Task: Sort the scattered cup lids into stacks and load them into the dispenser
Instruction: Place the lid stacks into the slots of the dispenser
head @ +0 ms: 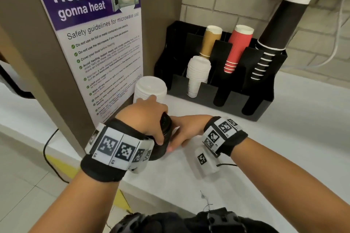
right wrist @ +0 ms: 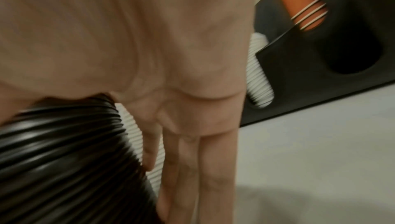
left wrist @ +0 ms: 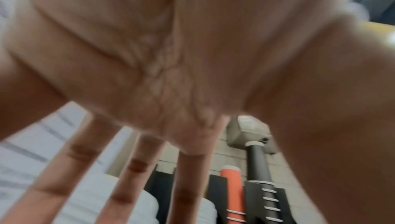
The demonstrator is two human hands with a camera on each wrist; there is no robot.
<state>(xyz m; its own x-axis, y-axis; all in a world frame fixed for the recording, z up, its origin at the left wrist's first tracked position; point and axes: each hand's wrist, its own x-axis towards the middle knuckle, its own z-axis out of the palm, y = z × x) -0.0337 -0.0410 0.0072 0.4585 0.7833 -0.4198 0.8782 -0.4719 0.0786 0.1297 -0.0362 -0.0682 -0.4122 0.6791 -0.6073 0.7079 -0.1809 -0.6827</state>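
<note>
Black cup lids (head: 163, 134), nested into one ribbed stack, sit between both hands at the near left part of the white bench (head: 284, 138) in the head view. The left hand (head: 145, 117) covers the stack from above with its fingers curled down its side, and the right hand (head: 184, 130) meets it from the right, fingers laid against it. A stack of white lids (head: 149, 89) stands just behind the left hand, beside the poster (head: 98, 47) on the brown panel. Toward the back edge the black dispenser (head: 263, 108) holds white lids (head: 197, 75) in its left slot, with tan cups (head: 210, 43), red cups (head: 236, 49) and black cups (head: 272, 39) leaning in the rows behind.

From the left wrist, the palm (left wrist: 171, 50) fills the frame, blurred, and three fingers (left wrist: 136, 177) reach downward; what they grip is hidden here. Red cups (left wrist: 233, 190) and black cups (left wrist: 262, 168) show beyond.

From the right wrist, the right hand (right wrist: 171, 75) lies with straight fingers (right wrist: 213, 168) alongside the black lids (right wrist: 64, 151), one fingertip touching their ribs. The dispenser front (right wrist: 310, 75) stands behind.
</note>
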